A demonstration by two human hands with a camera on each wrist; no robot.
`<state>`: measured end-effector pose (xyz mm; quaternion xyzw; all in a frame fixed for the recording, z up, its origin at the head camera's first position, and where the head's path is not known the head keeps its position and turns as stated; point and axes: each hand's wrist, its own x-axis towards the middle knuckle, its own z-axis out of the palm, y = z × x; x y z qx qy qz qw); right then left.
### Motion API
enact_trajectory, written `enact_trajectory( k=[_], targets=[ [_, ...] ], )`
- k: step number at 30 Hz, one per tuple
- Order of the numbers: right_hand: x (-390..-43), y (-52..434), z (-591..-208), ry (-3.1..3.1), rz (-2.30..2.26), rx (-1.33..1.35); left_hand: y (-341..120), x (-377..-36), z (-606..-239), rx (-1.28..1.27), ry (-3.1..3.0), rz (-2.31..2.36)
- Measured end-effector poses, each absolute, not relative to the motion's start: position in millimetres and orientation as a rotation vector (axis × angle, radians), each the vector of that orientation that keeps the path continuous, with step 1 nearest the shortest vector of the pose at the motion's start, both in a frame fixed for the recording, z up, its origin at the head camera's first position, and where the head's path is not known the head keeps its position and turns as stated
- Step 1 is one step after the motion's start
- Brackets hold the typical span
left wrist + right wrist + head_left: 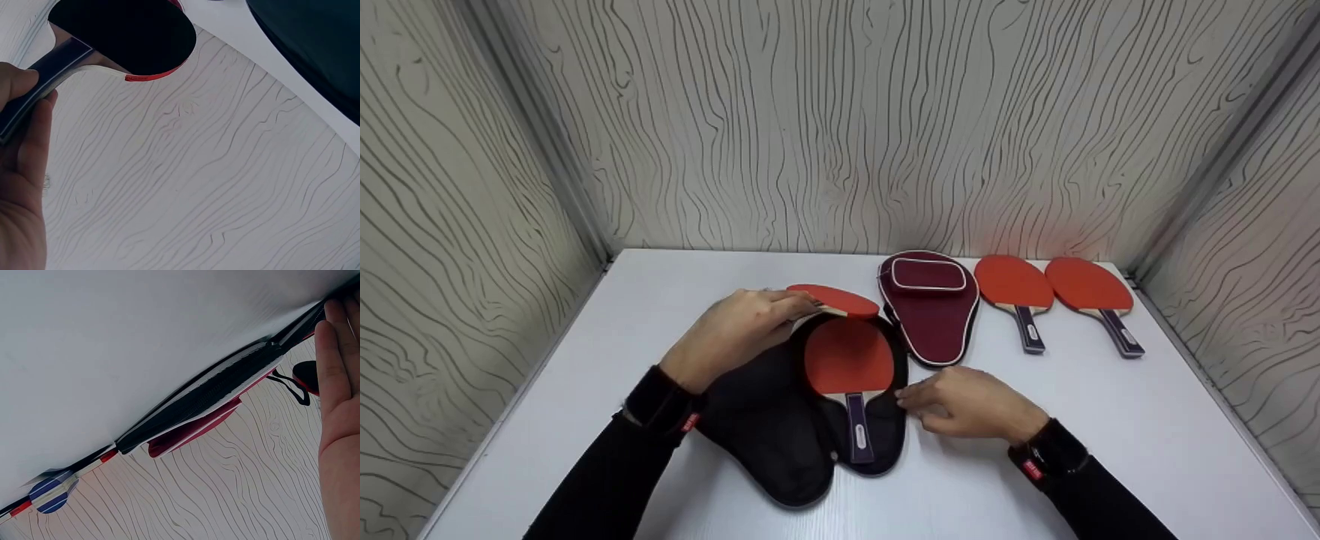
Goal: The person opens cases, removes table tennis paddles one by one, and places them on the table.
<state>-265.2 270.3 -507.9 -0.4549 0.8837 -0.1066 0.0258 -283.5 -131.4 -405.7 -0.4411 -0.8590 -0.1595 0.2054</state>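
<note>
My left hand (739, 326) holds a table tennis paddle (840, 301) by its handle, tilted above the far end of an open black paddle case (780, 450). In the left wrist view, the thumb and fingers grip the dark handle, and the black face of the held paddle (126, 34) shows. A second paddle (849, 356) lies red side up in the right half of the case, its handle toward me. My right hand (967, 403) touches that half's right rim with its fingertips; the fingers look fairly straight in the right wrist view.
A closed maroon paddle case (934, 319) with white piping lies behind the right hand. To its right lie two red paddles, one nearer (1014, 285) and one farther right (1089, 289). Wood-patterned panels (825, 127) enclose the white table (675, 292).
</note>
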Motion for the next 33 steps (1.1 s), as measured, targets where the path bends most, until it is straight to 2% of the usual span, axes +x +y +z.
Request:
enact_trajectory(
  k=[33],
  targets=[
    [-265.0,270.7,-508.0,2.730,-0.335,-1.390,-234.9,-322.5,-430.7,-0.745,-2.447,-0.583]
  ],
)
